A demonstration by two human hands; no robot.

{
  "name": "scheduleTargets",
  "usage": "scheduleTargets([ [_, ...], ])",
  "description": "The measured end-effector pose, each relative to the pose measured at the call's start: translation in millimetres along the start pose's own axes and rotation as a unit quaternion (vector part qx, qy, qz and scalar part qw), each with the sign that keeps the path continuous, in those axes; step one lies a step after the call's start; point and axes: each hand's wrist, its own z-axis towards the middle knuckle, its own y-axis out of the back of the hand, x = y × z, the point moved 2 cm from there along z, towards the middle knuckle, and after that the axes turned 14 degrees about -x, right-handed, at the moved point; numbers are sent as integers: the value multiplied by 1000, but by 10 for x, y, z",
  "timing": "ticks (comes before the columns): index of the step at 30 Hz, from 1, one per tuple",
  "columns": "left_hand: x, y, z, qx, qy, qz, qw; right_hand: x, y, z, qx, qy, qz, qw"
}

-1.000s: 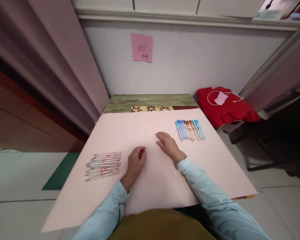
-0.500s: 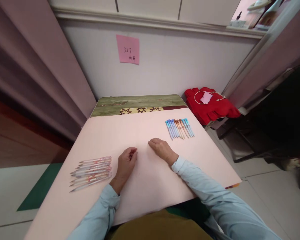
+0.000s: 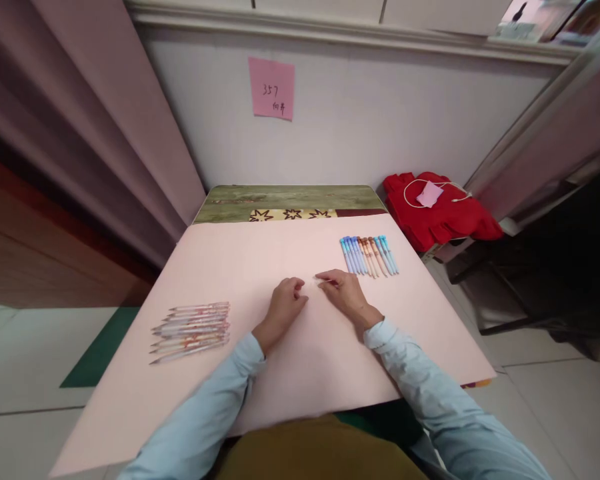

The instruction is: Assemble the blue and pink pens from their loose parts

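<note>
Both my hands rest near the middle of a pale pink sheet that covers the table. My left hand lies with its fingers curled in and nothing visible in them. Just to its right, my right hand has its fingertips drawn together toward the left hand, perhaps on something thin that I cannot make out. A row of several blue and orange pens lies just beyond the right hand. Several pink-and-white pens lie side by side to the left of the left hand.
The table's green patterned top shows at the far edge, against a white wall with a pink sticky note. A red cloth with a white cable lies at the right. Curtains hang at both sides.
Both hands have moved forward and closer together. The right hand's fingers, flat before, are now drawn together. The camera view has shifted a little.
</note>
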Motion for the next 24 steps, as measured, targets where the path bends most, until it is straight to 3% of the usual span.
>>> scheduleTargets([
  [6,-36,-178,359,65,-49,137,987,-29,216,-32,4,-71,-71,995],
  [14,-94,-322,679,151,-97,113,977,37,21,107,34,-114,-92,989],
  [20,-143,-348,680,148,-65,68,984,64,-127,190,41,-91,-119,988],
  [24,-105,-276,626,109,-8,29,994,63,-142,181,39,-80,-126,988],
])
